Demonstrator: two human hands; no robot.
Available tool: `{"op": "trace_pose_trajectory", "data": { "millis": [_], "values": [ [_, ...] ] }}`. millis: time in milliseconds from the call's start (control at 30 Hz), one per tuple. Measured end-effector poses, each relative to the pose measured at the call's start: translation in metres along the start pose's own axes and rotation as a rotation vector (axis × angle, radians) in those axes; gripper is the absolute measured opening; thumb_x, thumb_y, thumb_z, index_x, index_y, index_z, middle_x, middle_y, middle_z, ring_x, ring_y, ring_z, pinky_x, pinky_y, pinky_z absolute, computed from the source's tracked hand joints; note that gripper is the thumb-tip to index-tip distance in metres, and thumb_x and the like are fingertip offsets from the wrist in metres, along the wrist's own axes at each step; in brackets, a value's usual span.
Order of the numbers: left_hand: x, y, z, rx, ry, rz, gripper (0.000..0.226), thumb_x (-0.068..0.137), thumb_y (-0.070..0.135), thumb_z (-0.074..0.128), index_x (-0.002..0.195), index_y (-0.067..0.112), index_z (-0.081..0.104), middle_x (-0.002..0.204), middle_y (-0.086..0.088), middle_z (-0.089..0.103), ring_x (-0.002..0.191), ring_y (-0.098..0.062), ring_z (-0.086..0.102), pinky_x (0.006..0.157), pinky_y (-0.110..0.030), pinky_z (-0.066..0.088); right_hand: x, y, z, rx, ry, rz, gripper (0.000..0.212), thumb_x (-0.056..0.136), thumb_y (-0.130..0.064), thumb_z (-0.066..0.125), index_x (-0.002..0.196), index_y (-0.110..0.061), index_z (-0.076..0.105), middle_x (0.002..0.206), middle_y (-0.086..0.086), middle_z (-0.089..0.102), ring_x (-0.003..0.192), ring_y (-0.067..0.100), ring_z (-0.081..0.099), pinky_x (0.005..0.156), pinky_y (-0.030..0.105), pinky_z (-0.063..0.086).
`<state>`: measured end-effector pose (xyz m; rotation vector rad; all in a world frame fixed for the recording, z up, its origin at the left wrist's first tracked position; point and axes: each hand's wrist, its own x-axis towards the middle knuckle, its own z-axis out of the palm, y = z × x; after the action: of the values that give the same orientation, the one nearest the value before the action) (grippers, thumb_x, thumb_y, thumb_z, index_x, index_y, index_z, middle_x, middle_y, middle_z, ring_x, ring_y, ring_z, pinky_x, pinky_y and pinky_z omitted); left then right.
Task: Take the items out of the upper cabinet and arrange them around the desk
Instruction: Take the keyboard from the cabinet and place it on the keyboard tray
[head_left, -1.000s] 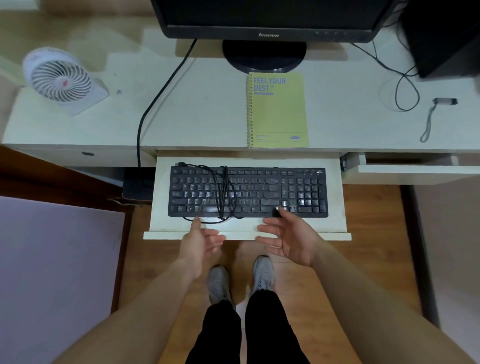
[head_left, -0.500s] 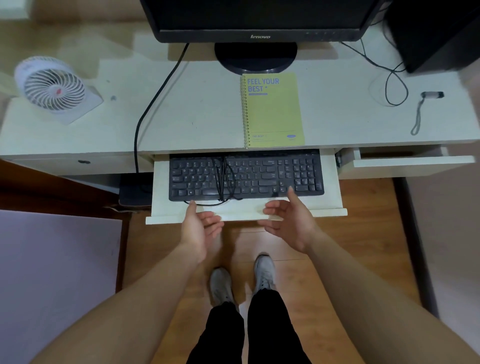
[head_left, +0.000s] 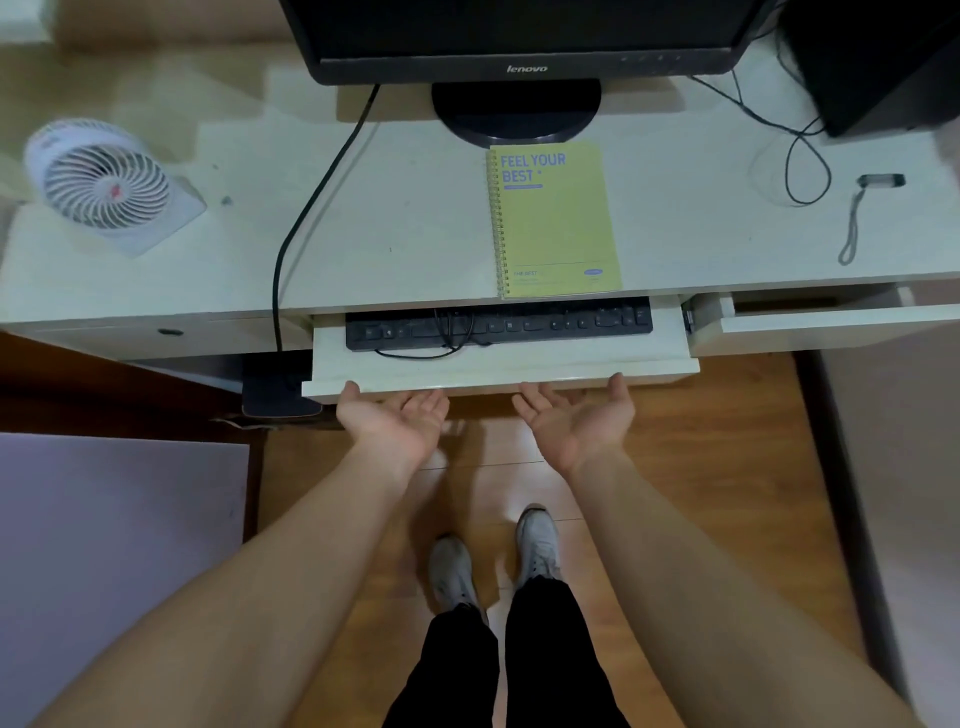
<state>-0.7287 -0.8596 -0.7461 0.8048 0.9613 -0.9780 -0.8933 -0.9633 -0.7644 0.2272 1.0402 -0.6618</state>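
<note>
desk (head_left: 415, 249): pale top, held white fan (head_left: 101, 174) at left | monitor (head_left: 519, 47) on round stand at back centre | yellow spiral notebook (head_left: 556, 221) at front edge | black cable (head_left: 317, 197) | USB stick (head_left: 880, 181) with lanyard at right | keyboard tray (head_left: 498, 371): carried black keyboard (head_left: 498, 323), mostly under the top

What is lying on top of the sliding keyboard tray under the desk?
A black keyboard with its cable bundled across the keys lies on the tray. Only its front rows show; the desk top covers the rest.
</note>
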Motion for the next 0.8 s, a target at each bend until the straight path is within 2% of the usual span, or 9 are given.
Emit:
{"op": "trace_pose_trajectory", "data": {
  "millis": [167,400,500,600,700,800],
  "values": [
    [0.006,0.007,0.025,0.074,-0.058,0.002,0.086,0.100,0.060,0.032,0.163,0.005,0.013,0.167,-0.024,0.024,0.154,-0.039,0.026,0.127,-0.052,0.016,0.014,-0.012,0.020,-0.090,-0.077,0.034,0.090,0.098,-0.068,0.035,0.166,-0.018,0.003,0.171,0.017,0.019,0.154,0.045,0.024,0.125,0.063,0.015],
    [0.010,0.013,0.031,0.212,-0.123,0.012,0.087,0.099,0.066,0.028,0.163,0.008,0.019,0.165,-0.019,0.034,0.152,-0.036,0.033,0.126,-0.054,0.019,0.021,-0.021,0.027,-0.247,-0.113,0.049,0.089,0.098,-0.069,0.034,0.166,-0.018,0.008,0.164,0.012,0.040,0.155,0.045,0.023,0.124,0.064,0.017],
    [0.005,0.014,0.030,0.265,-0.129,-0.002,0.087,0.099,0.067,0.026,0.163,0.008,0.020,0.162,-0.021,0.038,0.150,-0.038,0.035,0.124,-0.054,0.022,0.015,-0.018,0.033,-0.324,-0.095,0.080,0.087,0.099,-0.069,0.031,0.165,-0.016,0.010,0.162,0.015,0.042,0.152,0.046,0.028,0.121,0.063,0.024],
    [-0.012,0.015,0.041,0.344,-0.136,-0.012,0.083,0.101,0.064,0.025,0.160,0.007,0.026,0.160,-0.023,0.041,0.147,-0.039,0.041,0.122,-0.053,0.028,-0.002,-0.014,0.046,-0.436,-0.107,0.099,0.083,0.100,-0.070,0.027,0.164,-0.017,0.020,0.161,0.016,0.043,0.147,0.045,0.040,0.116,0.060,0.034],
    [-0.040,0.021,0.060,0.438,-0.139,0.024,0.077,0.102,0.060,0.024,0.153,0.005,0.040,0.152,-0.023,0.050,0.137,-0.038,0.052,0.117,-0.051,0.036,-0.031,-0.020,0.068,-0.564,-0.162,0.056,0.080,0.100,-0.073,0.025,0.160,-0.020,0.033,0.157,0.014,0.049,0.139,0.040,0.051,0.114,0.057,0.038],
    [-0.073,0.031,0.088,0.555,-0.177,0.084,0.073,0.103,0.057,0.024,0.148,0.005,0.047,0.148,-0.022,0.055,0.130,-0.036,0.058,0.115,-0.048,0.041,-0.068,-0.035,0.096,-0.709,-0.190,-0.061,0.076,0.101,-0.072,0.022,0.155,-0.022,0.042,0.154,0.011,0.053,0.133,0.035,0.057,0.102,0.048,0.046]
  ]
}}
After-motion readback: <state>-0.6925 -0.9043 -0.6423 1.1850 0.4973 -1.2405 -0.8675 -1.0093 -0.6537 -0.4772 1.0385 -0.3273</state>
